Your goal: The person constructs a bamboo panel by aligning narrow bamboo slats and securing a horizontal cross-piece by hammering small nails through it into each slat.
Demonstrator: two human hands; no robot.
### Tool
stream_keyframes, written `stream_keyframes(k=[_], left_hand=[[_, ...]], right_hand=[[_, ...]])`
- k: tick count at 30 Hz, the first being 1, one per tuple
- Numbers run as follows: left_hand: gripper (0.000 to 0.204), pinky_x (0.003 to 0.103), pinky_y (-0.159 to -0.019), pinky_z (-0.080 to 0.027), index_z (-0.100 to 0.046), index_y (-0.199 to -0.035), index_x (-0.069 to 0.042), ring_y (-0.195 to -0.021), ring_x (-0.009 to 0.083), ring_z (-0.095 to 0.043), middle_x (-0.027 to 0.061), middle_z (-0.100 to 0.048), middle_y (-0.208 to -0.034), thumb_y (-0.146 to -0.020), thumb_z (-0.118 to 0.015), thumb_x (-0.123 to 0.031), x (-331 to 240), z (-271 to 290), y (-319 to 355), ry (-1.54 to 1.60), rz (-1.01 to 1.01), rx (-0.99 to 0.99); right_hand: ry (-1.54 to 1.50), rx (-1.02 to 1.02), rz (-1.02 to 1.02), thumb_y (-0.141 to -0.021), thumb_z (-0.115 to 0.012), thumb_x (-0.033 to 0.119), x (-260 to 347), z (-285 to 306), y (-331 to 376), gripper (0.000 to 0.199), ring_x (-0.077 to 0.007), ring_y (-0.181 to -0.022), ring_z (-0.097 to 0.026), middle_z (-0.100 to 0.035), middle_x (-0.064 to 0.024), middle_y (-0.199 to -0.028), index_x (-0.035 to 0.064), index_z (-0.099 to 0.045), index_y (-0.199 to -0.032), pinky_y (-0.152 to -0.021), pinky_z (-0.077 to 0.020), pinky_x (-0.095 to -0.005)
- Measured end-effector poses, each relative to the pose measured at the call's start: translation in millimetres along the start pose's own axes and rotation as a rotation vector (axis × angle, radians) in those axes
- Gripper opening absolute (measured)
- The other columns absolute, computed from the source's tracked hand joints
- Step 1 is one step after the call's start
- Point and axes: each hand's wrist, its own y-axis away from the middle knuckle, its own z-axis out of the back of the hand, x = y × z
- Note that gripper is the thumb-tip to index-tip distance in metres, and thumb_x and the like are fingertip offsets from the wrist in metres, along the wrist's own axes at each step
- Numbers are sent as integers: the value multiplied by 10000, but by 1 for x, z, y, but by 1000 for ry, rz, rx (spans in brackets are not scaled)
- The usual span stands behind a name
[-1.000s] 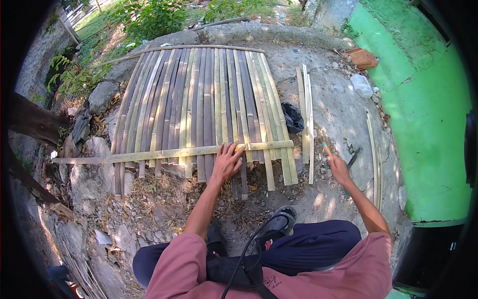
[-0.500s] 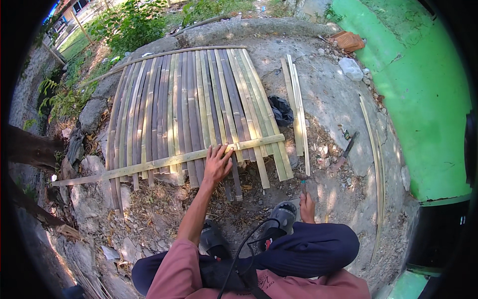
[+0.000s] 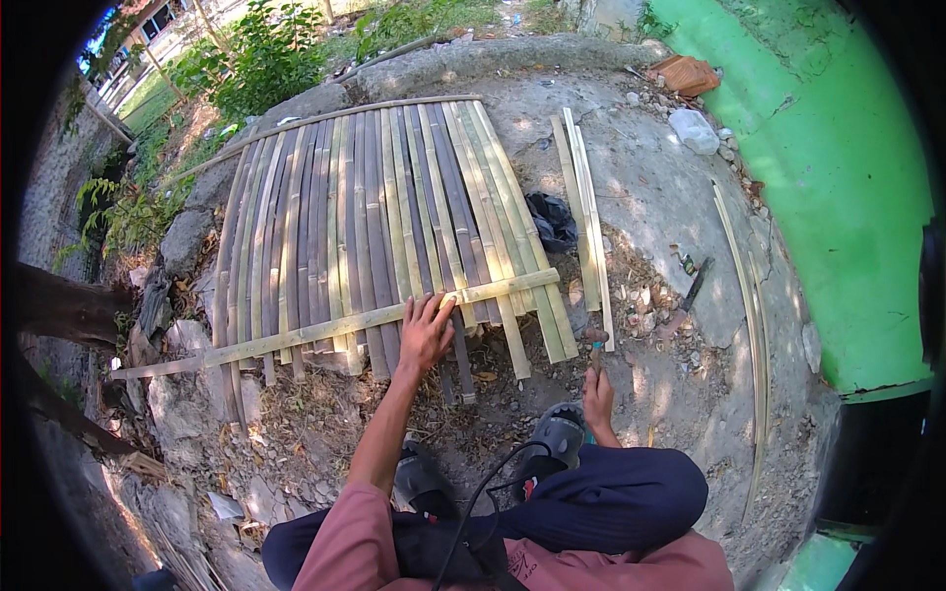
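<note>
Two hands: left hand (image 3: 426, 335) flat, open-gripped on bamboo panel (image 3: 379, 227); right hand (image 3: 597, 394) gripping hammer (image 3: 594, 345).

- Bamboo panel (image 3: 374, 227): split slats, dry, matt, green-yellow to grey-brown.
- Ground (image 3: 650, 217) right of the panel: rough grey concrete with pebbles.
- Wall (image 3: 838, 167) beyond it: green paint, matt, chipped.
- Bag (image 3: 552, 219) beside the panel: black glossy plastic.

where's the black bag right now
In the head view, the black bag lies on the ground right of centre, between the bamboo panel and the loose bamboo strips.
</note>
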Motion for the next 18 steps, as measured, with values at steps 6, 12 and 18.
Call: stream_keyframes(k=[6, 12, 18], left_hand=[[592, 601, -1312, -287, -600, -1545, -189, -1483, 349, -502, 99, -588, -1540, -965, -715, -172, 1, -1, -2, 25, 1, -27], [560, 598, -1288, -304, -619, -1505, -172, -1457, 344, -517, 116, -590, -1513, -955, -719, -170, -2, 4, -6, 28, 12, -4], [553, 592, -1273, -306, -613, -1490, -150, -1449, 352, -515, 122, -579, -1509, -949, -722, -183, -1, 6, -8, 68, -10, -28]], right_hand=[[129, -38, -10, -1132, -579, 375, -10, 0, 0, 381, -213, -619, -606, -600, -83, -696, 21, -616, -999, -589, -449, -417], [111, -61, 5, -1063, -703, 354, 0, -8, -6, 344, -273, -623, -628, -602, -115, -697, 26, -612, -1013, -606, -464, -454], [72, -54, 20, -986, -811, 306, 8, -24, -26, 344, -281, -640, -612, -608, -94, -740, 40, -593, -985, -630, -479, -447]])
